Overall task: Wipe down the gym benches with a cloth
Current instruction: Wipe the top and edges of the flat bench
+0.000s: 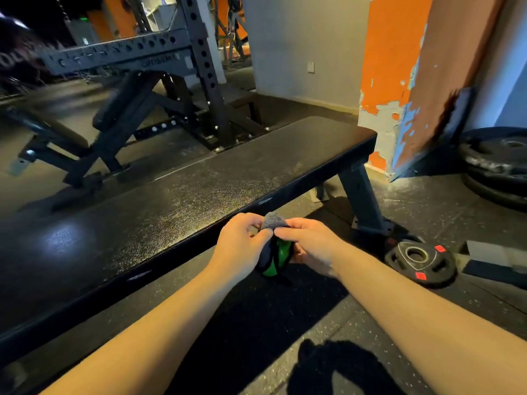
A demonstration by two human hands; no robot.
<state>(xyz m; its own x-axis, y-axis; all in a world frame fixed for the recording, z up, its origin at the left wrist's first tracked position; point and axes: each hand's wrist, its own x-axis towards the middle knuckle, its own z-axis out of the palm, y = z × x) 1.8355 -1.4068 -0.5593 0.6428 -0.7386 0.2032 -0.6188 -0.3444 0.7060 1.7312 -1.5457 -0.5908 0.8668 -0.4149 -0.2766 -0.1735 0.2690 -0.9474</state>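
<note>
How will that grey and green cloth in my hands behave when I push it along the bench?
Probably floppy: the cloth bunches and folds between the left hand and right hand. Likely light: a finger pinch holds it up. It may drag rather than glide, as the bench top looks pebbled.

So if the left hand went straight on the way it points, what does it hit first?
The left hand points up-right into the grey-and-green cloth it pinches. Right behind that come the fingers of the right hand. The edge of the black padded bench looks just beyond, but depth is unclear.
</note>
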